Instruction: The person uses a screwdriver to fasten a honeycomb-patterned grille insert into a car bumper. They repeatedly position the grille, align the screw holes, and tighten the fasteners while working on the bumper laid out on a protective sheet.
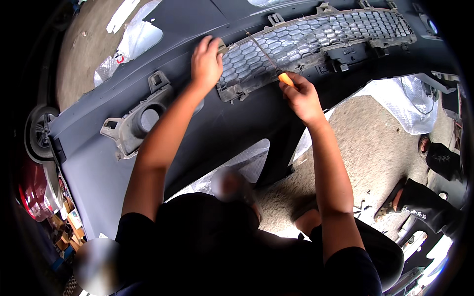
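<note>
A dark grey car bumper lies spread in front of me, with its inner side up. A honeycomb mesh grille with a clipped frame is set along its far part. My right hand is wrapped around the orange handle of a screwdriver. Its long thin shaft slants up and left across the mesh, the tip at the grille's far edge. My left hand rests at the grille's left end with fingers stretched out, beside a clip tab. The undersides of its fingers are hidden.
A grey lamp housing with a round opening sits on the bumper at left. Silver bubble wrap lies on the concrete floor. Another person's legs are at the right. A wheel and boxes stand at far left.
</note>
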Demonstrator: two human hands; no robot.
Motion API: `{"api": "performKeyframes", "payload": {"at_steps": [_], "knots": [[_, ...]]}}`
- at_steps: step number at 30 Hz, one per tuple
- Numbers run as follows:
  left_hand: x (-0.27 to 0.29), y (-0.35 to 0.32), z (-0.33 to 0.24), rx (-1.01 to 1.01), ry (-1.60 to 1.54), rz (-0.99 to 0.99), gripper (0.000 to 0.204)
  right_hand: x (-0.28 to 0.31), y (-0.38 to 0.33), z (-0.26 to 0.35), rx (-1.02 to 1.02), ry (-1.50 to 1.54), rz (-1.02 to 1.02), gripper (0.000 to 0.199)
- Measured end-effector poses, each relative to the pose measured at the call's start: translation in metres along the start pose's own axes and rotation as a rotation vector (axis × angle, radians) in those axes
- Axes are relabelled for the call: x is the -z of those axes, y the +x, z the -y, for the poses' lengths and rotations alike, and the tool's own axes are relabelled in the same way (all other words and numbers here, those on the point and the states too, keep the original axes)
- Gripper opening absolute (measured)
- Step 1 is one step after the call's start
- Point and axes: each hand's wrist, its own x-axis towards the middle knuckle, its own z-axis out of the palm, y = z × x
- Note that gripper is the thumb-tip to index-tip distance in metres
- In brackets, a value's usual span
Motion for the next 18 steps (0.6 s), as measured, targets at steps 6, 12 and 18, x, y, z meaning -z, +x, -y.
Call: {"api": "performKeyframes", "payload": {"at_steps": [6, 12, 18], "knots": [[-0.006, -0.033, -0.025, -0.211, 0.269, 0.252, 0.063, 0.006, 0.003, 0.001, -0.043, -0.065, 0.006, 0.038], [0.003, -0.026, -0.033, -0.116, 0.256, 0.409, 0.074, -0.002, -0.005, 0.008, -0.039, -0.078, 0.036, 0.037], [0.005, -0.033, -0.030, -0.147, 0.159, 0.358, 0.072, -0.008, -0.012, 0.016, -0.030, -0.141, 0.026, 0.036]]}}
